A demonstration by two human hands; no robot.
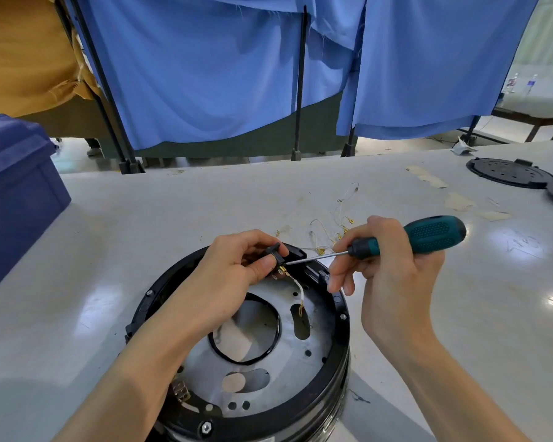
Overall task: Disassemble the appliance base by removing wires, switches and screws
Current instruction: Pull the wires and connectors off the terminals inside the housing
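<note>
Appliance base [336, 355] sits on the table [141, 237] at about 6 o'clock in the view, open side up. It looks like a stiff black plastic ring around a metal plate [288, 358], so I'd guess it's heavy enough to stay put without clamping. The fiddly bit is up at 12 o'clock on the rim. The left hand [233, 266] has thumb and fingers curled around a little black switch [274, 250], pinching it just above the rim. The right hand [387, 269] is wrapped around the teal handle of a screwdriver [428, 234], with the tip poking in at the brass tabs. A thin white wire [299, 290] hangs from one tab toward a slot in the plate. The switch is probably light and a bit brittle, and those tabs look like they'd bend easily, so grab the plastic body, not the metal. The wire's floppy, so I'd pull it by the brass end, never the cord. A few screws [206, 427] are in the rim, and loose wires [332, 224] lie at 1 o'clock.
</note>
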